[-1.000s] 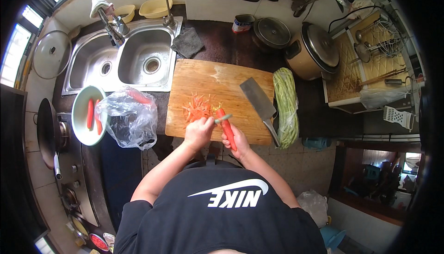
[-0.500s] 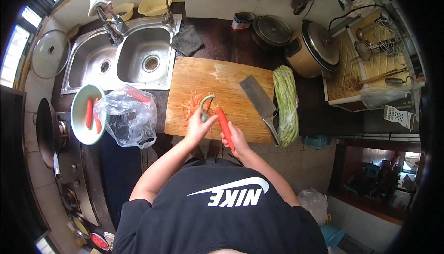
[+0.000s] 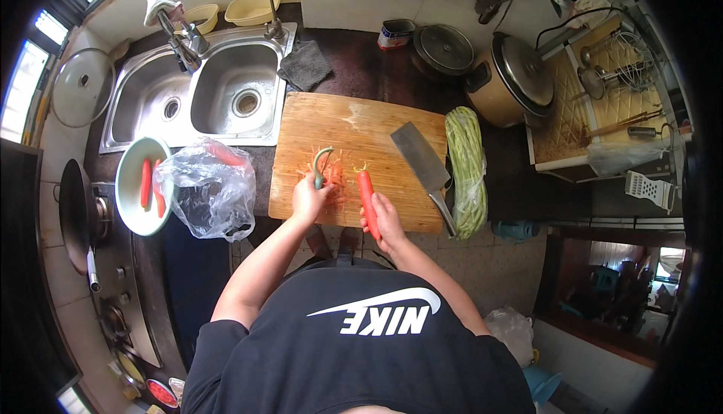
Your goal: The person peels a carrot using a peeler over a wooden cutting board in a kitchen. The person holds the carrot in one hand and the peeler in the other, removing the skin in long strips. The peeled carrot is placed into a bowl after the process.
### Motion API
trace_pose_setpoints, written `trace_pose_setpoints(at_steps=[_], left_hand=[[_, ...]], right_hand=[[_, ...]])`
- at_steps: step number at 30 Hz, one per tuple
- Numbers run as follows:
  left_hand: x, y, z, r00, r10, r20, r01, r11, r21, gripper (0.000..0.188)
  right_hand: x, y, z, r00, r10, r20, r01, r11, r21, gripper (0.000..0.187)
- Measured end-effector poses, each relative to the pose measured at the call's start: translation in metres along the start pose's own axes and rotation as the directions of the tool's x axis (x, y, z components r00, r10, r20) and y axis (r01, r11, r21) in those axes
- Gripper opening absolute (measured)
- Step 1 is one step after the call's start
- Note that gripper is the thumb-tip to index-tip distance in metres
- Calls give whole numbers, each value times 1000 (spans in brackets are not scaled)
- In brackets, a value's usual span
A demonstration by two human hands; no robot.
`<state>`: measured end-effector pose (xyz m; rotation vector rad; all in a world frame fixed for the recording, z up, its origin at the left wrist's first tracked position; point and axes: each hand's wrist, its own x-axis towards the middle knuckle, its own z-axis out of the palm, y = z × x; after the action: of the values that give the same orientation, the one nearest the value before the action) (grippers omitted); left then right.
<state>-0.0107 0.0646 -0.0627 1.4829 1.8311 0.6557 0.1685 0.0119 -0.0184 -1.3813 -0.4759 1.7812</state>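
My right hand (image 3: 387, 223) is wrapped round the lower part of a peeled orange-red carrot (image 3: 367, 191), its stem end pointing away from me. In my left hand (image 3: 306, 201) is a green-handled peeler (image 3: 319, 165), tilted up over the board, apart from the carrot. A loose heap of thin carrot peelings (image 3: 340, 185) lies on the wooden cutting board (image 3: 346, 122) between and beyond my hands. To the right on the board rests a cleaver (image 3: 419, 158), blade away from me and handle toward the near edge.
Beside the board's right edge lies a bundle of long green beans (image 3: 465, 169). At left, a pale bowl (image 3: 141, 223) holds carrots (image 3: 145, 183), next to a clear plastic bag (image 3: 212, 207). Behind are a double sink (image 3: 194, 101), a grey cloth (image 3: 304, 66) and a large cooker (image 3: 508, 82).
My left hand with the peeler has moved left, away from the carrot. The carrot in my right hand has shifted slightly and now stands more apart from the peelings.
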Motion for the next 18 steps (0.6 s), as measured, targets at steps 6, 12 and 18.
trace_pose_setpoints(at_steps=[6,12,18], left_hand=[[-24,21,-18,996,82,-36,-77,990,116,44],[-47,35,-20,927,374,-17,-368,920,133,39],[-56,45,-18,771,616,164,-636,726,261,15]], right_hand=[[1,-2,-5,996,67,64,-73,993,94,28],[4,-4,-4,985,139,101,-154,976,156,28],[0,-6,3,984,162,73,-172,971,166,31]])
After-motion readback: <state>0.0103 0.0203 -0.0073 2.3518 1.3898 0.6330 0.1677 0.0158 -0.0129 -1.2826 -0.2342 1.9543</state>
